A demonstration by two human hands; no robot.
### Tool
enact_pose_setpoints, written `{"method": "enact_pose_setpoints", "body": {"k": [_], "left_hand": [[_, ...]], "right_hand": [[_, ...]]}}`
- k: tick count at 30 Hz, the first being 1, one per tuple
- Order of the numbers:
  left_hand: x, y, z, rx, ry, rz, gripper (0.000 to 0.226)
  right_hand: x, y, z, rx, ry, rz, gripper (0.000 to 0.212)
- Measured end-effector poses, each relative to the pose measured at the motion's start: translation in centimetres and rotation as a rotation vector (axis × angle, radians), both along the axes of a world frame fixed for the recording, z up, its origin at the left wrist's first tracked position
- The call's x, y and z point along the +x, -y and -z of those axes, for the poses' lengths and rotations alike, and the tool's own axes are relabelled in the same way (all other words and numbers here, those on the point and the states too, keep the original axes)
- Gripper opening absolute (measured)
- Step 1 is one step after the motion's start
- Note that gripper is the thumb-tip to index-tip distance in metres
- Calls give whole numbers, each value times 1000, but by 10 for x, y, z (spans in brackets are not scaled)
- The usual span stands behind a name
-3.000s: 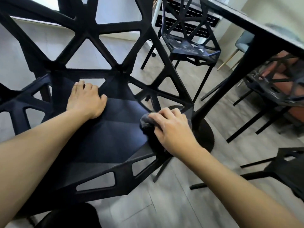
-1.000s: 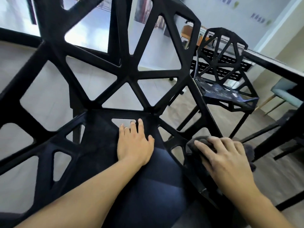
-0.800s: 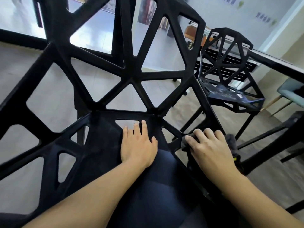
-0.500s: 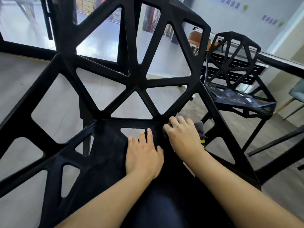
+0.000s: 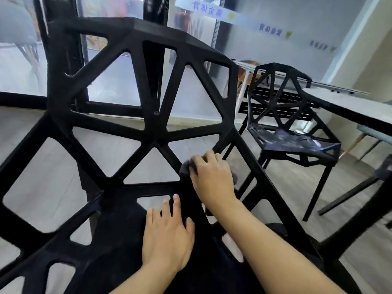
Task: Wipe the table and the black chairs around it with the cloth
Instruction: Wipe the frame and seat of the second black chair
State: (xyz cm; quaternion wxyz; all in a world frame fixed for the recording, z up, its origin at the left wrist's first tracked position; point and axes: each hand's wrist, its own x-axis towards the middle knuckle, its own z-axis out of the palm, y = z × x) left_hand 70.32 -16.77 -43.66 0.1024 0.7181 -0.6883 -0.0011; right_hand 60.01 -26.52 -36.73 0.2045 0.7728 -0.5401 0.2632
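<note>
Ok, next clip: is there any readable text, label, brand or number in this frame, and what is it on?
Nothing can be read with confidence.
Blue characters on the light band across the glass partition: mirrored and blurred, not legible.
Second blue group further right on the glass: too blurred to read.
Third, smaller group: too blurred to read.
No markings visible on the chair, cloth or table.

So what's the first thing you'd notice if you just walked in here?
The big black chair fills the view up close, its back full of triangle holes. The right hand presses a grey cloth on a strut low on that back, while the left hand rests flat on the seat. A second black chair stands behind, right.
</note>
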Motion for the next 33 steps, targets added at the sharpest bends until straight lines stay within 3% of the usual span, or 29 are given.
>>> {"method": "enact_pose_setpoints", "body": {"k": [3, 5, 7, 9, 15, 17, 19, 22, 25, 29, 31, 33], "left_hand": [[0, 2, 7, 9, -57, -28, 73], [4, 10, 8, -19, 7, -30, 66], [7, 22, -18, 13, 63, 34, 56], [13, 45, -56, -52, 171, 108, 43], [40, 145, -216, -694, 271, 218, 45], [51, 171, -269, -802, 317, 184, 50], [70, 188, -308, -763, 342, 40, 51], [109, 198, -313, -595, 268, -150, 41], [128, 200, -297, -589, 199, -82, 41], [127, 210, -310, -565, 128, -108, 38], [129, 217, -307, -569, 123, -105, 37], [132, 224, -298, -642, 133, -98, 34]], "right_hand": [[-26, 3, -66, -331, 204, -39, 29], [-42, 20, -113, -412, 324, -27, 39], [-54, 50, -134, -331, 330, -27, 44], [-58, 71, -120, -124, 308, -77, 47], [-75, 66, -76, 17, 359, -67, 43], [-75, 62, -76, 10, 323, -31, 38], [-73, 61, -73, -17, 257, -10, 36], [-77, 61, -74, -4, 238, -19, 38], [-72, 64, -92, -7, 349, -37, 39], [-37, 77, -152, -301, 561, -101, 40], [-9, 93, -194, -431, 500, -161, 43], [23, 117, -226, -494, 290, -195, 45]]}}
